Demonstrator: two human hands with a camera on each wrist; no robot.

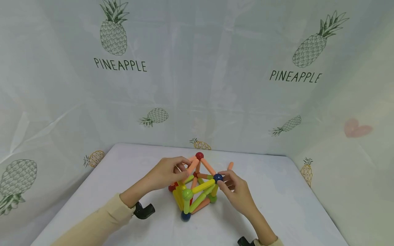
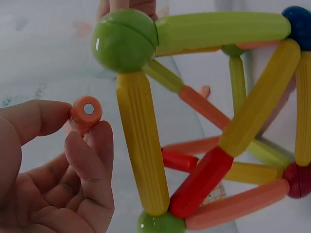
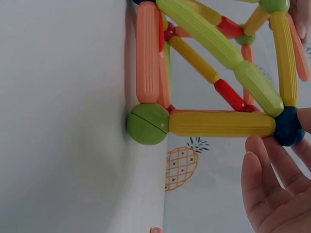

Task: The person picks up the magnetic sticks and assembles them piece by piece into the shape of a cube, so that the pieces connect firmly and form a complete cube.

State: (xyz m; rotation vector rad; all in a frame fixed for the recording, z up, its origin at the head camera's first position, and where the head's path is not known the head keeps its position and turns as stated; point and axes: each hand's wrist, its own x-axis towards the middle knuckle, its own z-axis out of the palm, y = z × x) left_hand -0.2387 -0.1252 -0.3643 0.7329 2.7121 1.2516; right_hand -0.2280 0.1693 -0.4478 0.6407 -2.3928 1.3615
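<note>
A frame of magnetic rods and balls stands mid-table, with a red ball [image 1: 199,155] at its peak. My left hand [image 1: 167,172] pinches an orange magnetic rod [image 1: 193,166] between thumb and fingers. In the left wrist view this rod's round end [image 2: 89,109] faces the camera, apart from the near yellow rod [image 2: 141,145]. On the other side, my right hand [image 1: 235,191] holds a dark blue ball [image 1: 218,177] at an upper corner. The right wrist view shows fingers and thumb about that blue ball [image 3: 289,127]. A light green ball [image 1: 187,194] marks the near upper corner.
A loose orange rod [image 1: 230,166] lies behind my right hand. The white table [image 1: 277,212] ends at a pineapple-print cloth [image 1: 221,85] hanging at the back and sides. A lower blue ball [image 1: 185,216] rests on the table at the frame's near corner.
</note>
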